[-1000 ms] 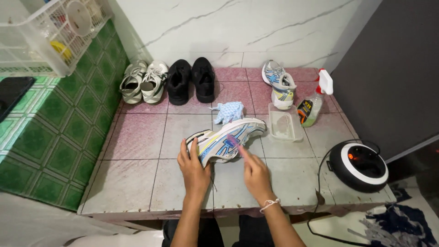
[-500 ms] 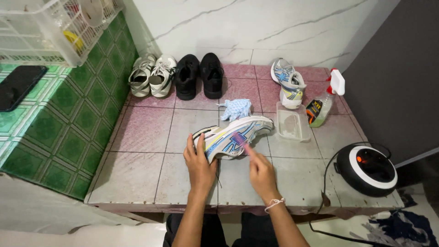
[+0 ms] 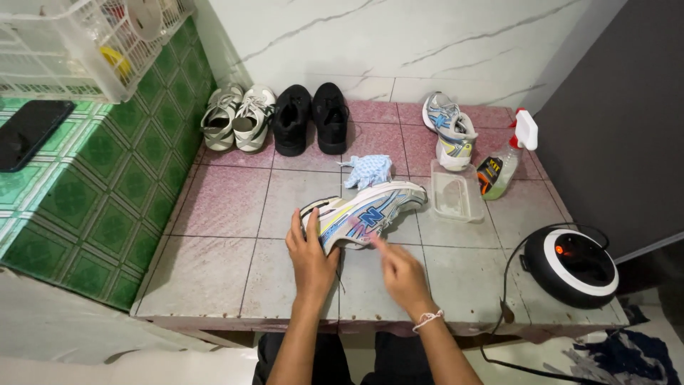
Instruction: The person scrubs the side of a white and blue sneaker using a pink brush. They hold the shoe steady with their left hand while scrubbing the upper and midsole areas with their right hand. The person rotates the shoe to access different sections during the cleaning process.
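A white running shoe with blue and yellow trim [image 3: 370, 210] lies on its side on the tiled floor. My left hand [image 3: 310, 253] grips it at the heel end. My right hand [image 3: 400, 274] is at the shoe's sole edge, fingers closed around a small thin item that is blurred; I cannot tell what it is. Its matching shoe [image 3: 449, 128] stands farther back on the right. A crumpled blue cloth [image 3: 368, 170] lies just behind the held shoe.
A clear plastic tub [image 3: 454, 194] and a spray bottle [image 3: 507, 158] sit to the right. White sneakers [image 3: 236, 117] and black shoes [image 3: 312, 117] line the wall. A round black-and-white device [image 3: 576, 262] with a cord sits at right. A wire basket [image 3: 78, 43] and a dark phone [image 3: 28, 132] are at left.
My right hand has slid back along the shoe's sole edge towards me. My left hand has kept its hold on the heel, and the view has shifted slightly.
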